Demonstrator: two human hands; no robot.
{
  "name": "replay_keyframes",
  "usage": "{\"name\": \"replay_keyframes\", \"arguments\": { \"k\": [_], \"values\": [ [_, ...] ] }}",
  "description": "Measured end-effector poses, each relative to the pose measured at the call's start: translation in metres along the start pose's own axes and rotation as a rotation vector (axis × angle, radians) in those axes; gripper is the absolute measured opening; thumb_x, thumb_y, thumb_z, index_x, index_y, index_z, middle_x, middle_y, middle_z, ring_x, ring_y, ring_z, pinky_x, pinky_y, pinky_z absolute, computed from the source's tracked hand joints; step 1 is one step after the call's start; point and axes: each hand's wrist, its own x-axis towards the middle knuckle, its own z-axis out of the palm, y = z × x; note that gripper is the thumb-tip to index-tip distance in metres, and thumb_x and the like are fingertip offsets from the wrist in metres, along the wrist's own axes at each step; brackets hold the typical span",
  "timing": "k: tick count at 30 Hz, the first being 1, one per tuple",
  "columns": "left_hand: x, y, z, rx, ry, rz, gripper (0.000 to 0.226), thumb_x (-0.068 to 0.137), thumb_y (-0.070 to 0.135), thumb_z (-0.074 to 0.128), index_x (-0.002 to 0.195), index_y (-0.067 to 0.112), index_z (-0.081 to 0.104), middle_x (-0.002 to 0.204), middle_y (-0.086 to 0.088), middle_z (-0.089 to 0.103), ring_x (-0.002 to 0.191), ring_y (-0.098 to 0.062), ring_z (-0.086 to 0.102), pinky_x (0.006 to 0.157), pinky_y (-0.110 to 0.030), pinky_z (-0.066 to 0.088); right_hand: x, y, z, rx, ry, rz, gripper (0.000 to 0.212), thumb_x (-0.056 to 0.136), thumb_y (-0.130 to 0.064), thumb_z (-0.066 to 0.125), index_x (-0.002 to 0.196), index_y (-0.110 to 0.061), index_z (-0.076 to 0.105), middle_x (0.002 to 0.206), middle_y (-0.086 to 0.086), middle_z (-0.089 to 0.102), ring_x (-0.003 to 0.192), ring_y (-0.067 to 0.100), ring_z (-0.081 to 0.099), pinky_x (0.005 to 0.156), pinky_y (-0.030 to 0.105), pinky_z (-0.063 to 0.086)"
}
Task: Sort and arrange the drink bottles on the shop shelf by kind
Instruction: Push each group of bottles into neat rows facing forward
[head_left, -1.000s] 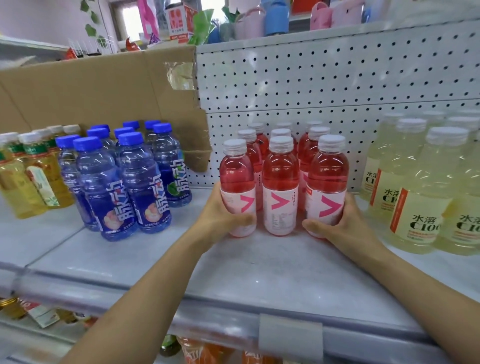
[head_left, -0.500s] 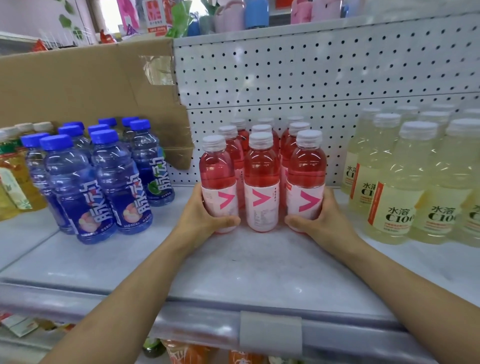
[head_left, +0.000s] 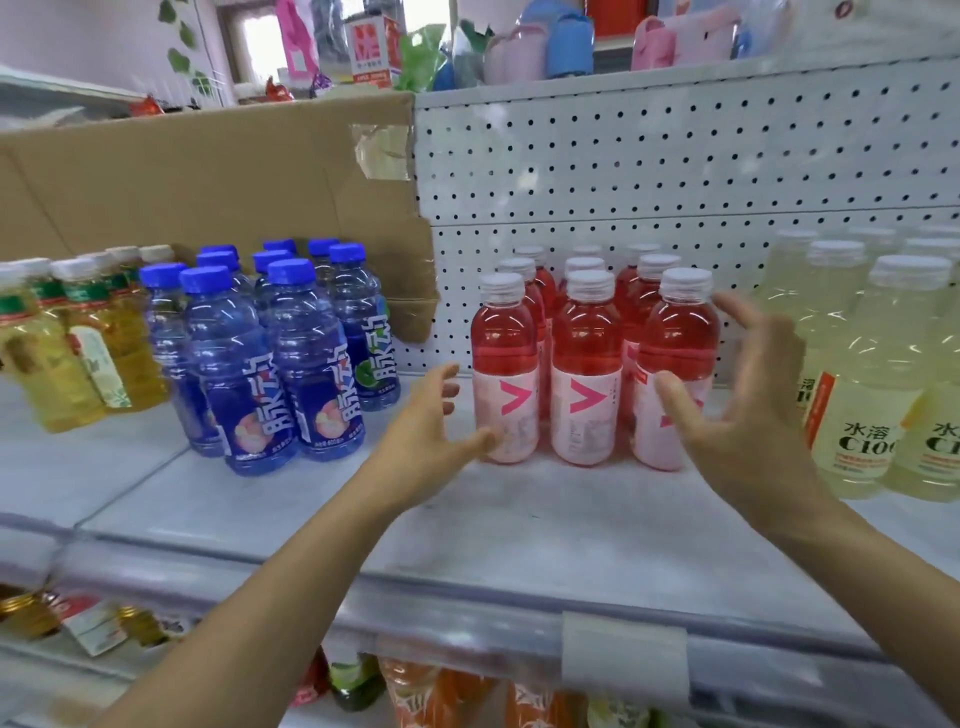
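Pegboard (head_left: 675, 156) backs the right part of the shelf (head_left: 519, 530), and a cardboard sheet (head_left: 182, 182) leans behind the left part. Bottles stand on the shelf in four groups by kind. At far left are the yellow bottles (head_left: 57, 353) with white caps; just right of them the blue bottles (head_left: 306, 364) with blue caps, packed several rows deep. Right of centre stand the pink bottles (head_left: 584, 364), three across and about three rows deep, against the pegboard, each front label marked with a pink chevron. At far right the pale bottles (head_left: 872, 395) with "C100" labels fill the edge of view.

Both forearms reach in from the near edge. The left hand (head_left: 431, 441) hovers just beside the left front pink bottle, fingers spread and empty, thumb in front of its label; whether it touches cannot be told. The right hand (head_left: 748, 405) is also spread wide and empty, in front of the right front pink bottle, between it and the pale ones. A lower shelf (head_left: 104, 665) shows more drinks, partly hidden.
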Motion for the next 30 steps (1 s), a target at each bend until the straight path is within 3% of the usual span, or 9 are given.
{"name": "replay_keyframes", "arguments": {
  "k": [3, 6, 9, 11, 14, 16, 19, 26, 30],
  "values": [
    [-0.017, 0.001, -0.033, 0.069, 0.163, 0.272, 0.066, 0.086, 0.029, 0.077, 0.143, 0.023, 0.044, 0.130, 0.007, 0.055, 0.112, -0.005, 0.054, 0.097, -0.029, 0.050, 0.001, -0.047, 0.022, 0.089, 0.027, -0.195, 0.056, 0.083, -0.009, 0.066, 0.134, -0.007, 0.044, 0.126, 0.004, 0.045, 0.117, 0.021, 0.045, 0.101, 0.040, 0.041],
    [-0.029, -0.014, -0.076, 0.218, 0.357, 0.552, 0.053, 0.084, 0.021, 0.077, 0.132, 0.016, 0.056, 0.121, 0.005, 0.057, 0.112, -0.012, 0.053, 0.097, -0.034, 0.046, -0.008, -0.097, 0.074, 0.202, -0.118, -0.224, 0.053, 0.083, -0.013, 0.065, 0.133, -0.009, 0.047, 0.128, 0.001, 0.050, 0.117, 0.019, 0.052, 0.100, 0.034, 0.044],
    [-0.028, -0.054, -0.132, 0.372, 0.612, 0.723, 0.066, 0.077, 0.034, 0.076, 0.136, 0.013, 0.053, 0.135, -0.004, 0.053, 0.127, -0.019, 0.045, 0.108, -0.035, 0.035, -0.015, -0.136, 0.138, 0.286, -0.381, -0.053, 0.067, 0.083, -0.031, 0.075, 0.138, -0.030, 0.037, 0.131, -0.014, 0.045, 0.119, -0.001, 0.048, 0.093, 0.021, 0.045],
    [-0.020, -0.090, -0.171, 0.294, 0.693, 0.692, 0.088, 0.072, 0.045, 0.077, 0.145, 0.014, 0.039, 0.146, -0.002, 0.040, 0.139, -0.015, 0.034, 0.115, -0.031, 0.027, -0.013, -0.149, 0.177, 0.338, -0.550, 0.136, 0.087, 0.073, -0.046, 0.080, 0.142, -0.040, 0.027, 0.134, -0.019, 0.039, 0.119, -0.006, 0.045, 0.090, 0.017, 0.045],
    [-0.004, -0.134, -0.208, -0.068, 0.501, 0.378, 0.130, 0.051, 0.062, 0.085, 0.155, 0.030, 0.013, 0.147, 0.031, 0.022, 0.140, 0.009, 0.022, 0.117, -0.024, 0.027, -0.010, -0.156, 0.224, 0.452, -0.675, 0.378, 0.105, 0.064, -0.042, 0.090, 0.143, -0.045, 0.020, 0.131, -0.022, 0.043, 0.114, -0.001, 0.053, 0.085, 0.015, 0.048],
    [0.010, -0.153, -0.215, -0.254, 0.302, 0.234, 0.148, 0.039, 0.057, 0.092, 0.155, 0.039, 0.002, 0.153, 0.025, 0.023, 0.141, 0.005, 0.028, 0.118, -0.036, 0.034, -0.011, -0.163, 0.247, 0.488, -0.695, 0.412, 0.099, 0.056, -0.041, 0.094, 0.131, -0.046, 0.029, 0.120, -0.029, 0.055, 0.103, -0.005, 0.062, 0.075, 0.009, 0.049],
    [0.027, -0.170, -0.220, -0.371, 0.149, 0.225, 0.150, 0.034, 0.048, 0.097, 0.152, 0.046, 0.004, 0.155, 0.012, 0.034, 0.138, -0.005, 0.042, 0.112, -0.045, 0.043, -0.016, -0.175, 0.272, 0.487, -0.644, 0.429, 0.095, 0.046, -0.040, 0.095, 0.119, -0.043, 0.035, 0.106, -0.028, 0.067, 0.095, -0.008, 0.066, 0.072, 0.007, 0.049],
    [0.027, -0.209, -0.254, -0.398, 0.116, 0.240, 0.147, 0.039, 0.048, 0.099, 0.150, 0.054, 0.002, 0.153, 0.018, 0.037, 0.136, -0.002, 0.045, 0.110, -0.047, 0.045, -0.022, -0.212, 0.311, 0.491, -0.656, 0.397, 0.100, 0.041, -0.050, 0.098, 0.116, -0.053, 0.032, 0.115, -0.030, 0.064, 0.104, -0.008, 0.064, 0.080, 0.006, 0.048],
    [0.013, -0.230, -0.289, -0.378, 0.189, 0.208, 0.149, 0.033, 0.060, 0.095, 0.151, 0.053, 0.004, 0.153, 0.016, 0.038, 0.135, -0.007, 0.048, 0.108, -0.050, 0.045, -0.030, -0.239, 0.347, 0.485, -0.689, 0.362, 0.108, 0.040, -0.064, 0.093, 0.124, -0.045, 0.028, 0.121, -0.022, 0.063, 0.111, -0.004, 0.062, 0.097, 0.029, 0.050]
  ]
}}
